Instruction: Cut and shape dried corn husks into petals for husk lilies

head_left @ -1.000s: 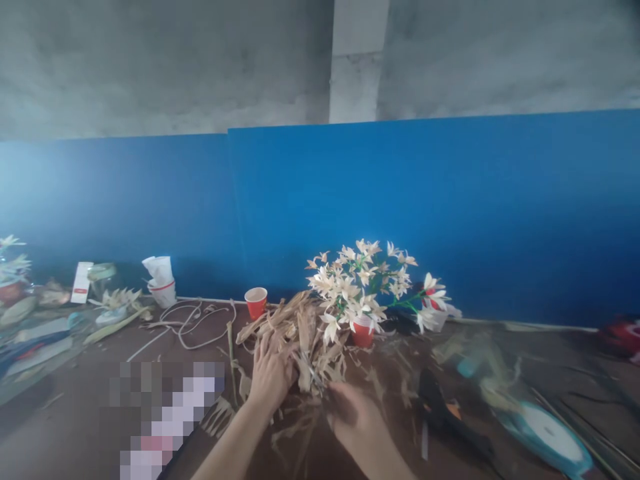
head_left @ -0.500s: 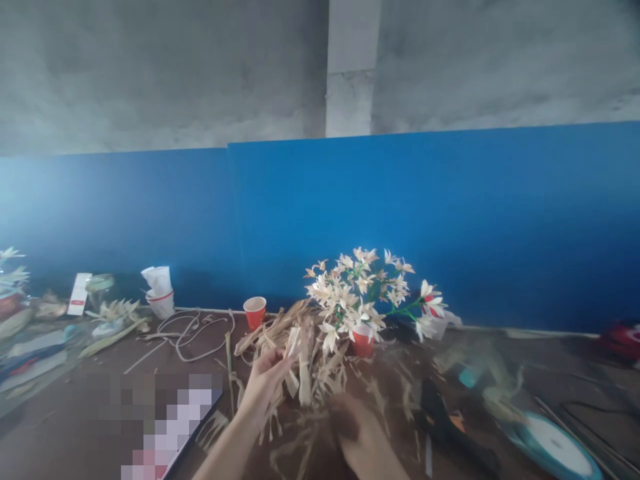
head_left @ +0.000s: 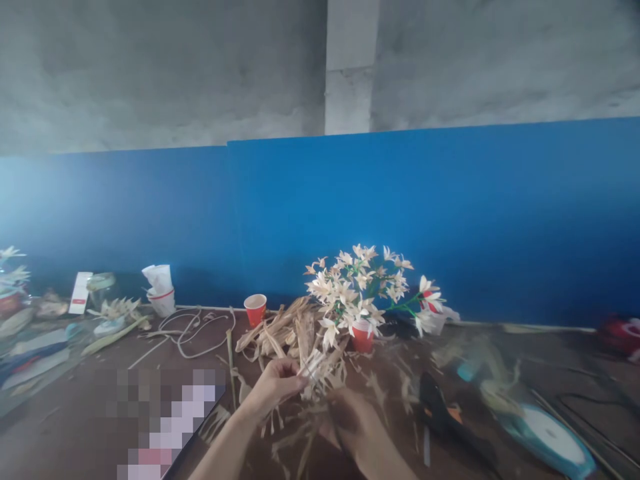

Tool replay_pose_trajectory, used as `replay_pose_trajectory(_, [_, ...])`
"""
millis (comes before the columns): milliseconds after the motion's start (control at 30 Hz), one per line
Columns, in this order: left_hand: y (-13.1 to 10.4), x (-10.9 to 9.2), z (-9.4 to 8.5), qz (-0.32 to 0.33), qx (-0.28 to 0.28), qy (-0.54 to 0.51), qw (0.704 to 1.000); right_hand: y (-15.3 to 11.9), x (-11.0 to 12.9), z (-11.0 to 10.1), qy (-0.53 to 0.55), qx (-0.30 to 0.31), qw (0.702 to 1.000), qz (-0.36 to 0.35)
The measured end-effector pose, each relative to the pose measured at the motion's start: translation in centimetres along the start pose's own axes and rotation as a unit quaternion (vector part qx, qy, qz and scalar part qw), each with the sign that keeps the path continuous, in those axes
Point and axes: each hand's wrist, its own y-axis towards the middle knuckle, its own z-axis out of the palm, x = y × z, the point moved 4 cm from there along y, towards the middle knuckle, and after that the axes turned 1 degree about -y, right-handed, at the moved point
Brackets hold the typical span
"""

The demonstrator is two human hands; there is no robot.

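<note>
My left hand (head_left: 279, 383) is closed in a pinch on a pale strip of dried husk (head_left: 314, 365), whose free end points right and up. Close by on the right, my right hand (head_left: 353, 423) is curled and somewhat blurred. Something thin and dark shows at its fingers, too smeared to name. Beyond both hands lies a heap of dried husks (head_left: 285, 330). Husk scraps (head_left: 295, 443) are scattered over the brown table under and between the hands. Behind the heap, cream husk flowers (head_left: 345, 290) on green stems stand in a red paper cup (head_left: 363, 339).
Another red paper cup (head_left: 255, 310) stands at the back. A pale cord (head_left: 200, 347) lies coiled left of it. A blurred device screen (head_left: 175, 427) is at front left. To the right are a black tool (head_left: 440, 407) and a teal-rimmed spool (head_left: 555, 437). A blue partition (head_left: 400, 193) closes the back.
My left hand has turned and moved slightly right and down, tipping the pale husk strip from upright toward my right hand. My right hand stays near the same place, now less blurred.
</note>
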Motion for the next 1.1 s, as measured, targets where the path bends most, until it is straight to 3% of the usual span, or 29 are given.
replay_pose_trajectory(467, [0.0, 0.0, -0.4, -0.016, 0.009, -0.017, 1.0, -0.4, 0.8, -0.2, -0.037, -0.023, 0.999, -0.005])
replay_pose_trajectory(733, [0.2, 0.7, -1.2, -0.016, 0.031, -0.067, 0.997, -0.2, 1.3, -0.3, -0.059, 0.011, 0.998, -0.026])
replay_pose_trajectory(1100, [0.1, 1.1, -1.8, -0.046, 0.063, -0.037, 0.996, -0.1, 0.2, -0.4, -0.061, 0.005, 0.998, -0.012])
